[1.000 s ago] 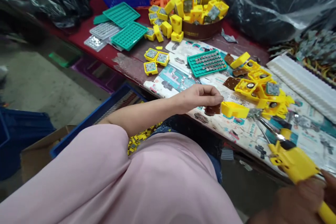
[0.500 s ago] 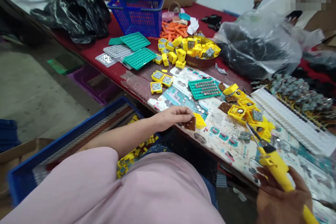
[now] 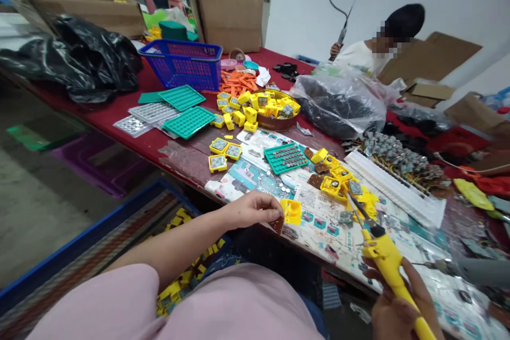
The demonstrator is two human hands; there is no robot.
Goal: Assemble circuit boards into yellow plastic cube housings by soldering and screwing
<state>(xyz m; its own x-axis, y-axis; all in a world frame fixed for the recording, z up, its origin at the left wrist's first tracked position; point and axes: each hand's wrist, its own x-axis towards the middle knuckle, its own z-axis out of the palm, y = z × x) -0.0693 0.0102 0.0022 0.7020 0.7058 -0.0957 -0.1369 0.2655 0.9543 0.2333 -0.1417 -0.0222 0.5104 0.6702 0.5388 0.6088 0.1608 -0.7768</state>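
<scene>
My left hand is closed in a pinch at the near edge of the table. Between its fingers is a small yellow plastic case with a brown plate hanging beside it. My right hand wraps round the handle of a yellow soldering gun. The gun's thin metal tip points up and left, by a pile of open yellow cases with brown plates. Just beyond my left hand, a teal tray holds rows of small round metal discs, and loose discs lie near it.
Yellow cases fill a round tin behind the tray. Teal trays and a blue basket stand at the left. A white foam strip with wired grey parts lies right. A blue crate is beside me. Another person sits across.
The camera has tilted up, bringing the other person into fuller view. My left hand has turned the yellow case so its hollow inside shows. The soldering gun stays in my right hand.
</scene>
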